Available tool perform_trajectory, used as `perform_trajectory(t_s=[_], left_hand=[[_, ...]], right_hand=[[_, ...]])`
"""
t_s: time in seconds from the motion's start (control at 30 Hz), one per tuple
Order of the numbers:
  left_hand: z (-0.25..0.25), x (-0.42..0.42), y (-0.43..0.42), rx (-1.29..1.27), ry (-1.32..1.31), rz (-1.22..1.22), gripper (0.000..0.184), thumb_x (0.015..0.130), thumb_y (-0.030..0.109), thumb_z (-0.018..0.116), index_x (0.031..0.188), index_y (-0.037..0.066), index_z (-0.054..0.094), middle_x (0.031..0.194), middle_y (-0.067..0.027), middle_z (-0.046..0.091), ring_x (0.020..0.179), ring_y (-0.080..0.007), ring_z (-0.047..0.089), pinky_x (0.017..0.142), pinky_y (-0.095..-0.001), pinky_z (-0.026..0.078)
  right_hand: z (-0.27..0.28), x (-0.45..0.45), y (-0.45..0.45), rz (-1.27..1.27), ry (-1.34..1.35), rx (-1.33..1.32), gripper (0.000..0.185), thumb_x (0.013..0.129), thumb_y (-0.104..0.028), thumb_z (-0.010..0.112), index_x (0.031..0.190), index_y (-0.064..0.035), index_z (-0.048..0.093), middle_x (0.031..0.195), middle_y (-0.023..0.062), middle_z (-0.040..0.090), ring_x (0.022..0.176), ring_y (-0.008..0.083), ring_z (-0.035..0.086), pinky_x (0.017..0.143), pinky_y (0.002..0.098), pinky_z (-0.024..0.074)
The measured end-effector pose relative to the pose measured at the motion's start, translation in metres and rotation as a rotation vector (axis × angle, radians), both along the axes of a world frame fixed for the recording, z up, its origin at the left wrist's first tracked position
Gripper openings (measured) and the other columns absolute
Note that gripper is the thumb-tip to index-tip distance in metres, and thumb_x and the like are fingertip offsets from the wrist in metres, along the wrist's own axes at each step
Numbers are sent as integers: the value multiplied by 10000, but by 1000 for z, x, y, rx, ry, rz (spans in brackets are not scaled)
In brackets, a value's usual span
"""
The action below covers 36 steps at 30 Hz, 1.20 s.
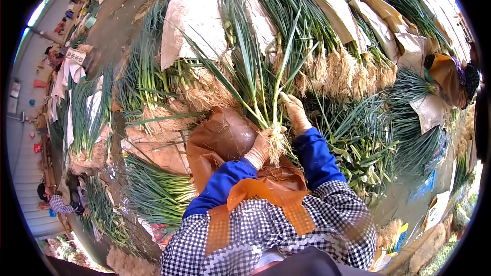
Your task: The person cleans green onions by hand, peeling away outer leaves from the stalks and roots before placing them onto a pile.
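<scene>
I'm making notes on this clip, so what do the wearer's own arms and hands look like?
The lower sleeves are plain blue with no visible markings. The upper sleeves are black-and-white checked. The left hand and right hand show past the blue; I can't tell whether they are gloved.

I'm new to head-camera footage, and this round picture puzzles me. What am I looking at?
There's no machine here, just a person's two hands. The single picture comes from a camera worn on that person's head, looking forward and down; the view is round and curved at its edges. The left hand holds a few onion-like plants near their roots. The right hand is up by the stalks; whether it grips one is hard to tell. Ahead lie green bundles with pale roots, some partly covered by whitish sheets. A brown apron shows below the hands.
</scene>
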<state>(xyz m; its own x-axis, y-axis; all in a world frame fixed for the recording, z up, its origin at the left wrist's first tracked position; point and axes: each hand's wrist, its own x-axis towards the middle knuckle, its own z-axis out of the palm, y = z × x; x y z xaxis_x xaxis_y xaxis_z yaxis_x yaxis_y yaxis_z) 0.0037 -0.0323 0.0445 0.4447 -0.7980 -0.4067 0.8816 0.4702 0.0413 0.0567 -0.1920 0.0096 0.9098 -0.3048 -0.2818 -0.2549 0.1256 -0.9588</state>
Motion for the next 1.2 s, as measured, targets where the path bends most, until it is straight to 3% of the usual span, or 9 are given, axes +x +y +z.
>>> perform_trajectory(t_s=[0.1,0.3,0.37,0.7,0.8,0.9,1.0,1.1,1.2], left_hand=[[-31,1,-4,22,25,55,231,908,229,498,949,10,561,607,-2,494,481,-122,458,439,-252,417],[-7,-5,-17,395,29,192,113,863,185,578,900,78,586,695,-24,579,545,-140,519,459,-261,436],[-5,-8,-16,413,11,210,80,849,113,593,901,53,604,734,-60,600,604,-164,568,517,-262,479],[-50,6,-5,173,107,254,209,873,252,566,893,44,583,699,-64,584,507,-186,543,450,-315,471],[-19,4,-7,152,-4,246,146,875,177,532,938,49,565,734,-66,578,566,-180,544,479,-296,464],[-14,-2,-14,376,-139,306,237,834,15,516,1070,35,507,836,-64,585,620,-167,570,522,-273,501],[-16,-10,-14,511,-402,226,293,786,-71,561,1053,40,519,847,-27,571,691,-126,559,627,-235,497],[-3,-16,-21,767,-616,268,271,777,-78,593,1020,29,541,859,2,564,753,-85,539,696,-198,466],[-13,-13,-21,793,-653,348,268,771,-76,600,1013,27,546,842,0,570,743,-83,539,678,-202,466]], right_hand=[[10,-6,7,-89,-106,-1087,359,870,-318,539,591,-95,509,536,134,498,478,321,497,446,380,399],[28,-31,-9,-71,-108,-957,345,861,-345,545,627,-94,507,555,142,509,526,340,526,469,407,410],[59,-13,-9,-108,-279,-831,230,854,-306,561,988,-120,574,656,130,579,600,321,577,538,378,455],[99,-84,-31,1278,-179,-1417,179,834,-208,470,744,-107,588,722,81,636,631,255,642,519,368,519],[86,-134,-100,1604,323,-1487,214,860,-247,465,916,-137,641,859,36,665,760,213,654,642,338,529],[84,-127,-126,1047,668,-1453,310,855,-354,499,1000,-122,644,889,68,667,809,236,649,659,359,511],[109,-74,-63,327,32,-920,409,826,-471,557,850,-68,622,689,140,620,667,274,622,619,357,488],[96,-14,-24,120,182,-671,334,806,-413,612,805,-79,610,646,107,593,589,238,588,558,339,467],[54,-3,-13,-12,-233,-1188,283,821,-359,588,674,-122,542,549,100,514,508,316,534,445,374,425]])
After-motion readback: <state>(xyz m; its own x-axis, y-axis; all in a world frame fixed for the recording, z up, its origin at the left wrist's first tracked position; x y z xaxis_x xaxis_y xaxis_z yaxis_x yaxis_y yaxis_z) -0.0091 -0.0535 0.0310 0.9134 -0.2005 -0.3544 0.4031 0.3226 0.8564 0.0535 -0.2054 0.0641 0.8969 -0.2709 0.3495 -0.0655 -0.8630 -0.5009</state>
